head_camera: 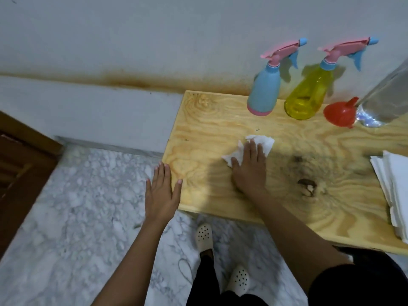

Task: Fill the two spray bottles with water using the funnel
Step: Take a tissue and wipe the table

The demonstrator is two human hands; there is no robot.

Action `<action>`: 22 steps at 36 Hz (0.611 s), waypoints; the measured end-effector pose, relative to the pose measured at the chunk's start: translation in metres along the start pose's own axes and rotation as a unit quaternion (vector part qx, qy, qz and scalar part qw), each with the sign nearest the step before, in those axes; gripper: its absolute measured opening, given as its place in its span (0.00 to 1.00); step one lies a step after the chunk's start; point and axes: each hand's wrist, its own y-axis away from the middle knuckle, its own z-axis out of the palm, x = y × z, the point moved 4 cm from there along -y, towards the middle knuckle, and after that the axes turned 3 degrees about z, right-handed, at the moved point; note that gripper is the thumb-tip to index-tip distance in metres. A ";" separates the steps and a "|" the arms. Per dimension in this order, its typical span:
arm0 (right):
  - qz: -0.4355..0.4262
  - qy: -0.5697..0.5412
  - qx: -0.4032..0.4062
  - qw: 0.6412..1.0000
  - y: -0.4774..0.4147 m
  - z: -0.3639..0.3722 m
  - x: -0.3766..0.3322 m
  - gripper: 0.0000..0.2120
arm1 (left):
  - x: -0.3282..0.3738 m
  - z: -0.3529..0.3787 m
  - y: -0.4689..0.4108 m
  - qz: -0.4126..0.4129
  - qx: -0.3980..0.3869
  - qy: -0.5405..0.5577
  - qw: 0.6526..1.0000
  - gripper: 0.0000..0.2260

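Observation:
A blue spray bottle (263, 90) and a yellow spray bottle (308, 93) stand upright at the back of the wooden table (198, 133), both with pink and blue trigger heads on. A red funnel (340, 113) lies on its side to their right, next to a clear water bottle (384, 98). My right hand (248, 171) presses flat on a crumpled white paper towel (258, 143) on the table top. My left hand (162, 188) rests with fingers spread on the table's left front corner and holds nothing.
A stack of white paper towels (395, 188) lies at the table's right edge. A dark knot (306, 184) marks the wood near my right forearm. The wall runs right behind the bottles. Marble floor and my feet in white clogs (204, 237) are below the front edge.

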 end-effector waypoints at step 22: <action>-0.246 0.094 -0.009 0.965 0.061 -0.050 0.074 0.22 | -0.003 -0.001 0.002 -0.039 -0.018 -0.051 0.998 0.28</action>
